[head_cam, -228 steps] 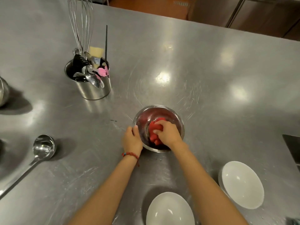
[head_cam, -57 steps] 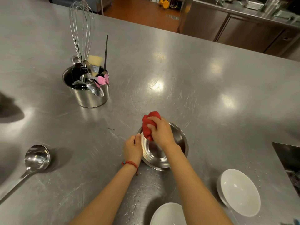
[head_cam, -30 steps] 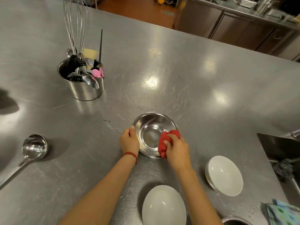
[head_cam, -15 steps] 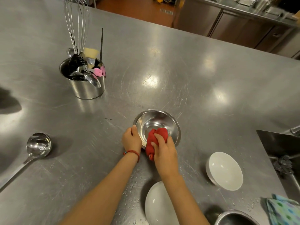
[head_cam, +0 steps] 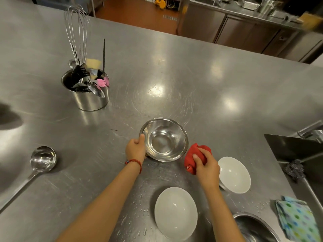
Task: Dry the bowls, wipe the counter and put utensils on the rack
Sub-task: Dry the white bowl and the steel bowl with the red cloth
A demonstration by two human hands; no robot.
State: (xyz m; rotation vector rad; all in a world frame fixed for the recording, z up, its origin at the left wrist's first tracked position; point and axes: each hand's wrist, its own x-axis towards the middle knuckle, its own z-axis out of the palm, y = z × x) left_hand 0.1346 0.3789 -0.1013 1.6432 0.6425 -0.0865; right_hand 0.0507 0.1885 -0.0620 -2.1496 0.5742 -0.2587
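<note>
A steel bowl (head_cam: 164,139) stands upright on the steel counter (head_cam: 201,81). My left hand (head_cam: 135,148) grips its left rim. My right hand (head_cam: 207,167) is closed on a bunched red cloth (head_cam: 191,158), just right of the bowl and outside it. Two white bowls lie near me, one (head_cam: 175,213) at the front and one (head_cam: 235,174) to the right, partly behind my right hand. A second steel bowl (head_cam: 253,227) shows at the bottom edge. A steel ladle (head_cam: 42,159) lies at the left. A steel utensil holder (head_cam: 87,96) with a whisk stands at the back left.
A sink (head_cam: 300,154) with a steel scourer (head_cam: 294,169) opens at the right edge. A blue dotted cloth (head_cam: 297,219) lies at the bottom right. Water drops speckle the counter around the white bowls. Cabinets stand beyond the counter's far edge.
My right hand has lifted the red cloth out of the steel bowl and moved it to the bowl's right side. My left hand has stayed on the rim.
</note>
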